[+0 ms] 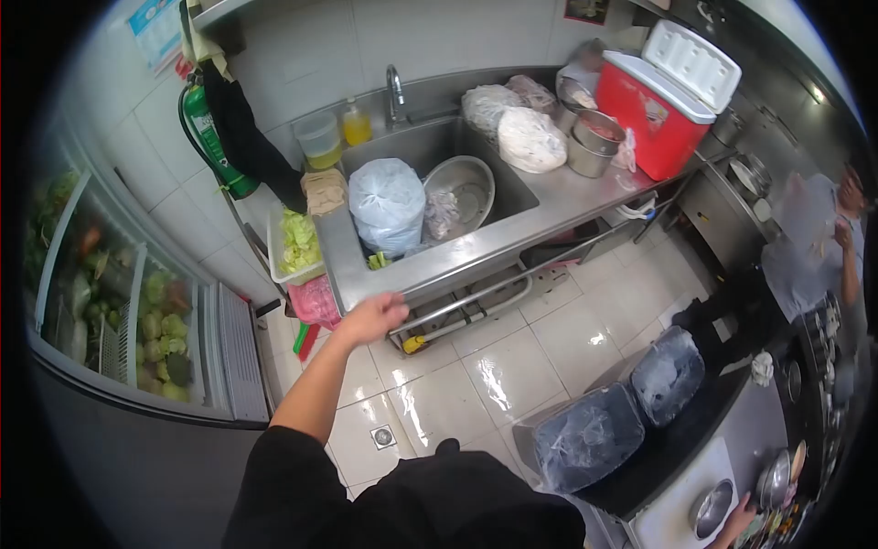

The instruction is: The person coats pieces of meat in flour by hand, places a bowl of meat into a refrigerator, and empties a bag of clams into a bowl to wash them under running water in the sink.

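Observation:
My left hand [375, 317] is in front of the steel sink's front edge, at the near left corner. Its fingers are curled in, and no object shows in them. I cannot tell whether the hand touches the rim. Behind it in the sink [515, 199] stand a large filled plastic bag [388, 206] and a round metal basin [476, 186] with a smaller bag [443, 212] partly inside. Left of the sink, a white crate [276, 243] holds green leaves [299, 242]. My right hand is out of sight.
A red cooler [631, 110], lid raised, sits beside metal pots [593, 151] and bagged food [530, 139]. Lined bins [590, 435] stand on the tiled floor [448, 384]. A glass-front fridge [137, 311] is at left. Another person [846, 220] works at right; a separate hand [734, 523] nears bowls.

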A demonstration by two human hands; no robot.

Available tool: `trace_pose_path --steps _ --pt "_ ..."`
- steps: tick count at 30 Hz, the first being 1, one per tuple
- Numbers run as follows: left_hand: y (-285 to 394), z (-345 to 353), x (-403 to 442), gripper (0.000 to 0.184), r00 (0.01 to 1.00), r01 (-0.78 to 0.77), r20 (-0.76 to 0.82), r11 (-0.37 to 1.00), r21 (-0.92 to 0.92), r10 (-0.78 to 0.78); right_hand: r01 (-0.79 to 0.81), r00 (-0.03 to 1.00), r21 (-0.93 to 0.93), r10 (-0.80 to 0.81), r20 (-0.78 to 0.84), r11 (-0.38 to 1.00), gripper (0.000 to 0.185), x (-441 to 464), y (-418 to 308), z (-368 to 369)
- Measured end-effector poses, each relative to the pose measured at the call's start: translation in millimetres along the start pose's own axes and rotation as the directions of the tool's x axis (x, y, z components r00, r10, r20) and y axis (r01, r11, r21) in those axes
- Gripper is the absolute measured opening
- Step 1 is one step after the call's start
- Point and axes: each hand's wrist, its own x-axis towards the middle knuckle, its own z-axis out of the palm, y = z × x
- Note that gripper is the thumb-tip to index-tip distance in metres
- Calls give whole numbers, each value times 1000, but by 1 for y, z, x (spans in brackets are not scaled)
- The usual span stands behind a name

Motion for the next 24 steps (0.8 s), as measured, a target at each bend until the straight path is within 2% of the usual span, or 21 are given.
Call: trace_pose_path --steps 1,2,3,4,6,7,8,9,10,11,12,13,14,15,16,17,18,20,23,24 --pt "28 -12 8 50 997 60 -46 998 -34 -61 -12 954 73 -11 300 997 58 19 -54 -14" --pt "21 -19 38 49 995 -33 -94 997 -72 26 64 967 388 -152 202 919 50 30 -81 18" --pt "10 -23 69 49 983 -126 -147 987 -103 110 107 950 444 -223 219 890 44 44 -117 50" --pt "11 -28 93 48 987 -90 -146 982 -166 66 -109 889 540 -161 429 834 39 25 -206 36" --pt "16 -30 140 48 989 -20 -143 957 -291 -23 -107 841 640 -274 467 761 35 11 -330 76" --pt "16 -32 164 47 989 23 -136 959 -284 -64 -143 747 666 -362 558 732 36 -11 -409 63" --pt "15 -35 189 47 986 67 -131 959 -277 -106 -80 732 748 -471 493 659 38 -24 -468 85" --pt "11 -38 212 46 980 115 -127 956 -271 -154 -14 672 835 -613 416 551 38 -36 -523 108" --pt "5 -42 233 46 973 135 -148 958 -254 -176 68 556 816 -701 447 574 37 -51 -588 103" --pt "-2 -46 252 45 964 163 -167 957 -238 -205 10 478 878 -773 416 479 34 -65 -637 125" --pt "-9 -52 269 45 954 196 -184 955 -223 -238 -15 421 878 -793 439 478 33 -81 -690 140" --pt "-19 -59 284 43 940 252 -195 956 -148 -278 -20 345 919 -860 376 394 32 -100 -738 156" --pt "-32 -65 298 42 927 310 -197 948 -72 -319 73 233 928 -911 340 365 32 -118 -791 148" --pt "-50 -69 310 40 913 363 -200 932 -4 -356 47 147 935 -929 341 351 34 -137 -834 158" --pt "-84 -73 327 37 918 364 -245 908 208 -312 27 58 937 -936 348 350 34 -155 -873 175" --pt "-100 -74 334 38 904 404 -244 885 231 -350 35 -13 938 -938 347 346 37 -175 -909 183" --pt "-111 -74 338 38 890 441 -245 862 250 -385 -3 -75 923 -921 383 384 42 -197 -938 221" --pt "-121 -70 339 38 870 490 -221 822 291 -441 -120 -191 793 -798 571 597 48 -237 -991 243" --pt "-119 -52 347 38 879 466 -116 786 406 -462 -129 -199 538 -553 809 833 41 -279 -1046 285" --pt "-124 -41 353 40 893 421 -59 782 459 -446 -221 -197 497 -538 820 839 37 -291 -1053 298"
